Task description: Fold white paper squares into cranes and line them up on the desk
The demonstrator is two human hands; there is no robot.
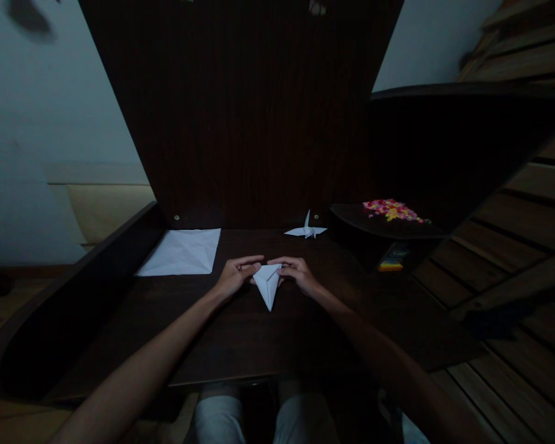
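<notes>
A folded white origami paper [267, 285], kite-shaped with its narrow point toward me, is held just over the dark desk. My left hand [235, 275] pinches its upper left corner, thumb on top and fingers behind. On the upper right corner my right hand [298, 274] has the same kind of pinch. Creases run down the paper's middle and across its top. Beyond my right hand stands a finished white paper crane [308, 230] with spread wings. A creased white sheet [189, 251] lies flat on the desk to the left.
The dark wooden desk [240, 351] has a raised side panel [78, 296] at left and a tall back board [240, 117]. A small shelf [351, 216] at right carries a pile of pink and yellow pieces [393, 209]. Wooden slats [513, 209] stand farther right.
</notes>
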